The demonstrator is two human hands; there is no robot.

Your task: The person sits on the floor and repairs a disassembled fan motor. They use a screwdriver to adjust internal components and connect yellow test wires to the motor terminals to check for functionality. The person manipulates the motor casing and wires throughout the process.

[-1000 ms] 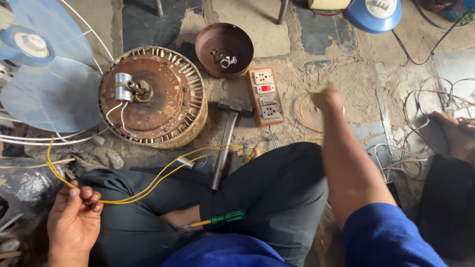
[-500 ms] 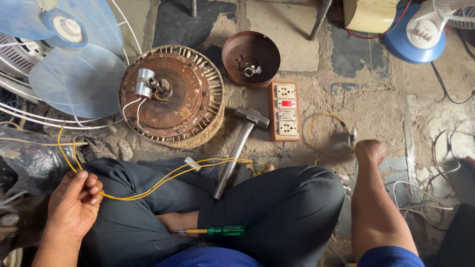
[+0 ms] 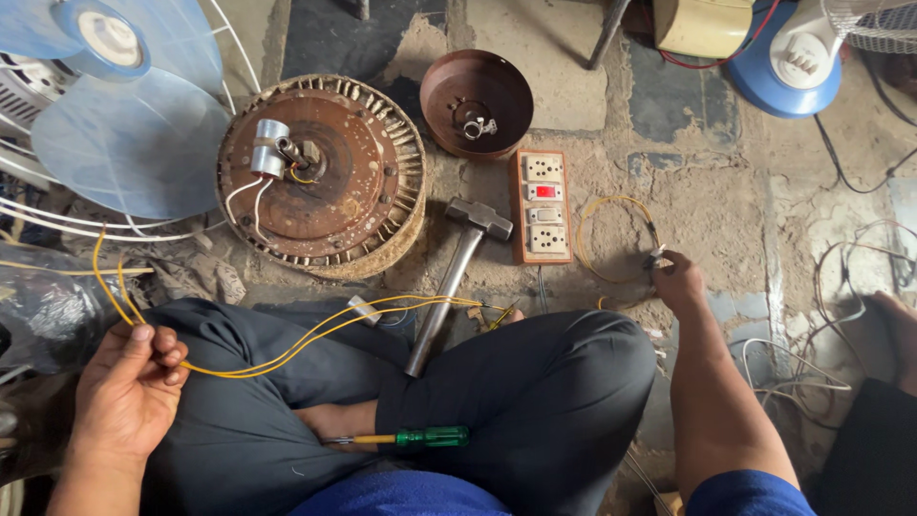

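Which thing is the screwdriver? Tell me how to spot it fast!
Find the big round rusty fan motor on the floor, then the hammer pointing down toward the person's crossed legs. Lower still, on the dark trousers, lies the screwdriver. It alone has a see-through green handle with a yellow collar.

Bare floor [image 3: 707, 205] lies open at three o'clock of the power strip [image 3: 541, 204], crossed only by a yellow wire loop [image 3: 611, 239] beside the right hand [image 3: 676, 283]. At nine o'clock the hammer [image 3: 457, 272] and rusty motor [image 3: 320, 177] block the way. Fan blades [image 3: 129, 139] crowd the ten o'clock corner above the left hand [image 3: 124, 392]. Loose white cables [image 3: 812, 354] clutter four o'clock.
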